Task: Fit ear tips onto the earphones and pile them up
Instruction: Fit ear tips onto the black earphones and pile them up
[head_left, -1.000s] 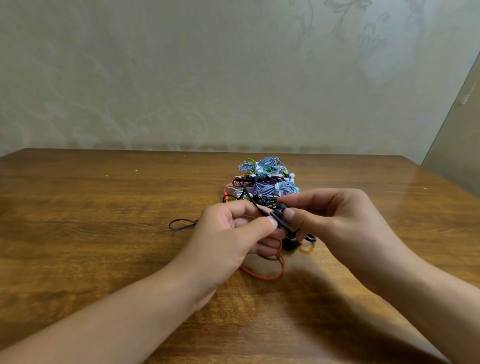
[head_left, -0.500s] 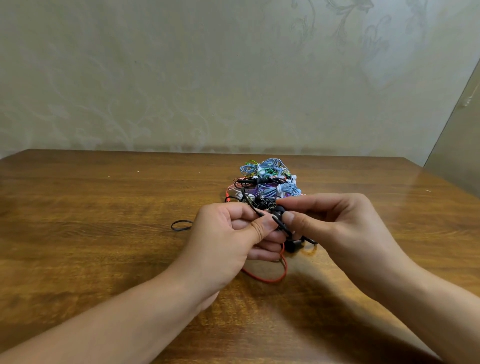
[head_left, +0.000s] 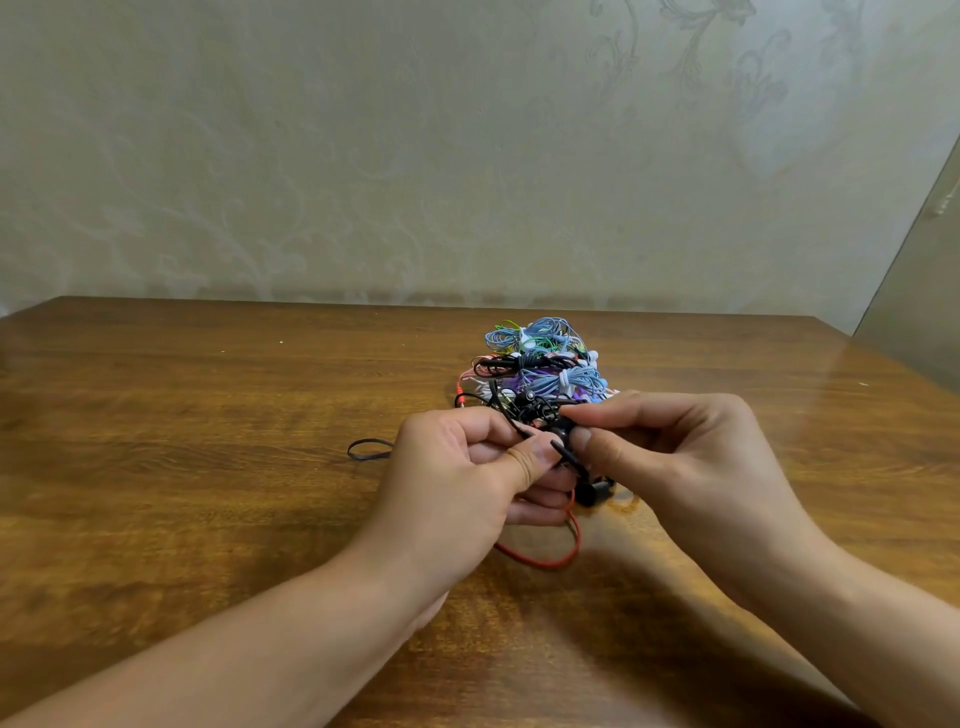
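Note:
My left hand (head_left: 467, 478) pinches the stem of a black earphone (head_left: 563, 448) between thumb and forefinger. My right hand (head_left: 670, 457) pinches the black ear tip end of the same earphone from the right. The two hands meet just above the table. A second black earbud (head_left: 592, 491) hangs below them. A red cable (head_left: 545, 558) loops on the wood under the hands. Behind the hands lies a pile of coiled earphones (head_left: 540, 364) in blue, purple, green, black and pink.
The wooden table (head_left: 208, 467) runs to a patterned wall behind it. A small black cable loop (head_left: 369, 449) lies left of my left hand. A grey panel (head_left: 924, 291) stands at the far right edge.
Both hands have stayed together on the black earphone, with only small finger shifts. The hanging black earbud has swung slightly to the right.

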